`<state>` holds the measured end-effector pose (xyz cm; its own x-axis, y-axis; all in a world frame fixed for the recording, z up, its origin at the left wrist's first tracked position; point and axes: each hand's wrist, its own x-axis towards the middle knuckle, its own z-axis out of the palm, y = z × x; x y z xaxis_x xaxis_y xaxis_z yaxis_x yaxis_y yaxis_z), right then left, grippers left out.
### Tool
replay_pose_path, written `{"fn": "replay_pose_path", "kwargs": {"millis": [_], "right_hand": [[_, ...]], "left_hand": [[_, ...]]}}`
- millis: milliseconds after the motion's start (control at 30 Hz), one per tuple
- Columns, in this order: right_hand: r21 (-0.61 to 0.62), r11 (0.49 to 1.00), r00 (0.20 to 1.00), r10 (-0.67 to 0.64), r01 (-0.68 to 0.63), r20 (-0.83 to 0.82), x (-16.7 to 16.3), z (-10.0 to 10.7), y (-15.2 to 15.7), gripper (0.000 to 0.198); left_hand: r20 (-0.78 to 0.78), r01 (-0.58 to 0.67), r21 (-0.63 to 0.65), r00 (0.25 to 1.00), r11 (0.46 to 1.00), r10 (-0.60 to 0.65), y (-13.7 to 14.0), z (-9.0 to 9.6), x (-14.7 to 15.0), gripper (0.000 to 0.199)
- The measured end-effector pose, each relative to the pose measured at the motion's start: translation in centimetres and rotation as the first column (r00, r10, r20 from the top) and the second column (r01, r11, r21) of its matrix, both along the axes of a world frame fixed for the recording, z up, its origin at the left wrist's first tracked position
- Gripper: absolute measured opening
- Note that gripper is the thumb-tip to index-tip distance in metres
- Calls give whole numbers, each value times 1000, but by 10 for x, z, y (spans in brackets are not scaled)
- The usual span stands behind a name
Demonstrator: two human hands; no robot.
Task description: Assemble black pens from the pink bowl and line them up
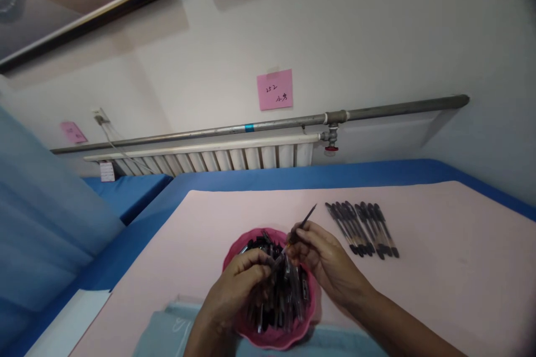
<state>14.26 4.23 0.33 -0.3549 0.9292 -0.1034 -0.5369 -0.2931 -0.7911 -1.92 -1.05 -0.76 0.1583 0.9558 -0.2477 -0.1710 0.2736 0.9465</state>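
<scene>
Pen (286,248) slants, dark pointed end away and rightward.

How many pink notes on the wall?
2. One pink note is near the middle, above the pipe; the other pink note is at the left, beside the socket. The curtain could hide more.

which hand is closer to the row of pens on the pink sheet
Right. The right hand is just left of the row of pens, by the bowl's right edge; the left hand is farther left, over the bowl's left side.
</scene>
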Motion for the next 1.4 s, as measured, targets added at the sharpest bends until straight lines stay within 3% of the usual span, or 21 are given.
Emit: {"fn": "replay_pose_path", "kwargs": {"millis": [367,533,933,1200,1300,1400], "right_hand": [[-12,1000,1000,-10,10,6,1,-3,1,15],[9,998,997,-69,69,-35,0,-1,0,16],[-13,999,998,-48,48,-31,1,-3,-1,15],[116,992,996,-65,56,68,3,2,-1,13],[176,980,986,-119,97,120,8,5,-4,10],[188,968,970,-195,166,147,11,5,-4,9]], "left_hand": [[137,-62,-27,988,998,65,2,-4,6,9],[115,-74,-25,990,997,76,1,-3,5,11],[90,-65,-21,994,998,67,0,-3,6,13],[10,-58,3,998,998,58,6,2,11,7],[56,-194,41,980,980,192,-3,7,5,8],[154,-446,71,889,892,432,-39,12,-22,13]]}}
